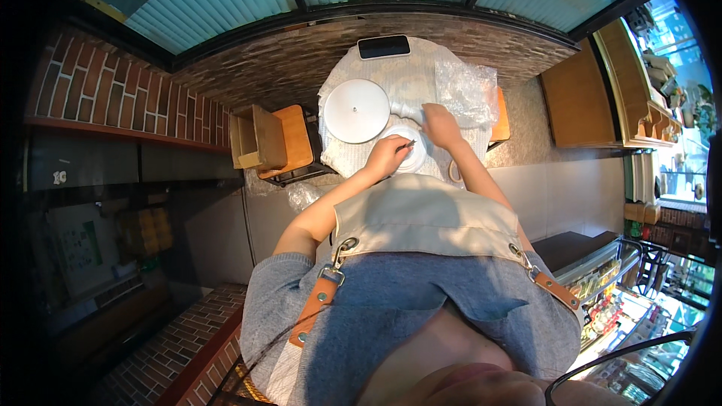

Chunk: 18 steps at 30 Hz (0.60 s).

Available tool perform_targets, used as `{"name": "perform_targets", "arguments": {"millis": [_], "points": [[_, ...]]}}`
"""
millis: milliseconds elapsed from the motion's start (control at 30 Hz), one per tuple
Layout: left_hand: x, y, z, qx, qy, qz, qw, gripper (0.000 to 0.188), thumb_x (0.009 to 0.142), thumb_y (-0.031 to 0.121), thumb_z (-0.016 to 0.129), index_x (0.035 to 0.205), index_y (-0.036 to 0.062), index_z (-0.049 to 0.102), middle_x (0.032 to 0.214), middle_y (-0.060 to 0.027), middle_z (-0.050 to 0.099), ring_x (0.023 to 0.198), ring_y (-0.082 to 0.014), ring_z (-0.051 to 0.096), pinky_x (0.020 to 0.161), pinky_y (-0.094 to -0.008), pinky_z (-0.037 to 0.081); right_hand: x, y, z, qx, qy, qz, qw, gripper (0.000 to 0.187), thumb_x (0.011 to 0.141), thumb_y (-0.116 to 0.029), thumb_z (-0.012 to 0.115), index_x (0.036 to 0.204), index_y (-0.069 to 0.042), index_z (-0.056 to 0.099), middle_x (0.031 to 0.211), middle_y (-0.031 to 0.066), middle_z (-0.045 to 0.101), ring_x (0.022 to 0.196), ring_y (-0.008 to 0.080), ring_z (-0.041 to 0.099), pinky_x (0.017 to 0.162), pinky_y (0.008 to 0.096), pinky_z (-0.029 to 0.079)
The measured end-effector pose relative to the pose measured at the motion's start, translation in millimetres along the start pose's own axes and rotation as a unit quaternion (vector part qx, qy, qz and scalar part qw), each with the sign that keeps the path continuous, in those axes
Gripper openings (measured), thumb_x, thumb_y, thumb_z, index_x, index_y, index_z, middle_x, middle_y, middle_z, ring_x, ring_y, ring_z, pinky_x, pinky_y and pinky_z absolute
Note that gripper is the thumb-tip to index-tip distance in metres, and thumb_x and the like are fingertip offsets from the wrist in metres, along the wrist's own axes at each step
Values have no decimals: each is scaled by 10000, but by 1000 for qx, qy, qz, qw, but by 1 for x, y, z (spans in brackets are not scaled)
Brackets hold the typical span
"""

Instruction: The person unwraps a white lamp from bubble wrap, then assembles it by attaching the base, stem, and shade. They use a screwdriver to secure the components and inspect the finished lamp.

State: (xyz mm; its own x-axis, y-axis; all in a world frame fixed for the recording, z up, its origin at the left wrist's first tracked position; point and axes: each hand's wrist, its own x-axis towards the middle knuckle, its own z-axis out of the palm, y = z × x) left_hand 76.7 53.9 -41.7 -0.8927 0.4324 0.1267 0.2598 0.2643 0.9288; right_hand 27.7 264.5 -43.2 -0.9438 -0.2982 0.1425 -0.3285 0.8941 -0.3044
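Over a white round dish-like piece [408, 159] at the table's near side, my left hand [386, 156] pinches a thin dark rod-like piece [406, 144]; it is too small to tell its exact kind. My right hand [442, 128] is closed at the right end of a white stem [404, 110] lying sideways, and its fingertips are partly hidden. Left of the stem lies a larger white round plate [355, 122] with a small dark spot in its middle. Part of the dish-like piece is hidden by my left hand.
A pale patterned cloth covers the small round table [338, 75]. A black phone [383, 46] lies at the far edge, clear bubble wrap [466, 90] at the right. Tan scissor-like handles [454, 173] show near my right forearm. A cardboard box [257, 139] stands on a wooden chair [295, 135] at left.
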Motion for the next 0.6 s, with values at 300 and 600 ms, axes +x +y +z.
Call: {"name": "perform_targets", "arguments": {"millis": [300, 600], "points": [[-2, -13, -2, -10, -16, -15, 1000, 155, 832, 89, 656, 957, 5, 690, 872, -163, 666, 772, -278, 646, 707, -333, 498, -9, -4, 25, -2, -102, 128, 987, 480, 746, -68, 665, 1202, -8, 527, 1106, 175, 571, 996, 353, 601, 941, 433, 456], [-2, 6, -7, 14, -27, -49, 998, 152, 820, 84, 644, 948, 29, 703, 889, -150, 671, 816, -322, 632, 729, -374, 488, -43, -92, -112, 664, 159, 81, 726, 466, 815, 53, 682, 1205, -48, 447, 1173, 97, 490, 1242, 270, 507, 981, 355, 433]]}}
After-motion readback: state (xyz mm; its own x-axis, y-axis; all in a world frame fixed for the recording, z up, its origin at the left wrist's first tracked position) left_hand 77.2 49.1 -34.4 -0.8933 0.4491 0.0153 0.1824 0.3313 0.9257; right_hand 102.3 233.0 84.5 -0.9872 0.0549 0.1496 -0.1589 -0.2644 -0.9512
